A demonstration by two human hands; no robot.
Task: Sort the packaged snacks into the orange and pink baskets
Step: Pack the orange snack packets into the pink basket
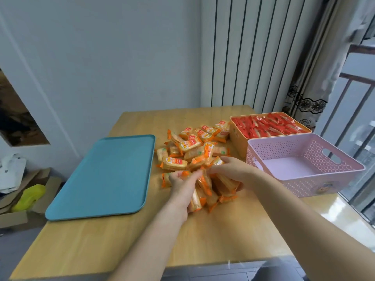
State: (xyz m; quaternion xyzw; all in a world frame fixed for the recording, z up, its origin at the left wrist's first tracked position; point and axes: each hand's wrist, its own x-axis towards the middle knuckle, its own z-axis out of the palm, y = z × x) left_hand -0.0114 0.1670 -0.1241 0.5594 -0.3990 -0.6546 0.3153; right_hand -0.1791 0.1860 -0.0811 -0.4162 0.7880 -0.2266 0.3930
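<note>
On the wooden bench (142, 240) the orange basket (238, 138) is full of red packets, the pink basket (304, 179) empty, while left hand (182, 183) and right hand (229, 169) clamp orange snacks (188, 147) from the remaining pile.

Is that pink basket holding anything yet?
Empty: the pink basket shows only its bare floor, nothing inside.

A light wooden table (113, 246) stands against a pale grey wall (101, 57). On its left half lies an empty teal rectangular tray (105, 177). Behind the table, a white panel with dark vertical stripes (253, 53) meets a beige curtain with black lace trim (316, 78). On the floor to the left sit flattened cardboard boxes (24, 209), a yellow-green bag (30, 196) and white plastic wrapping (11, 173).
</note>
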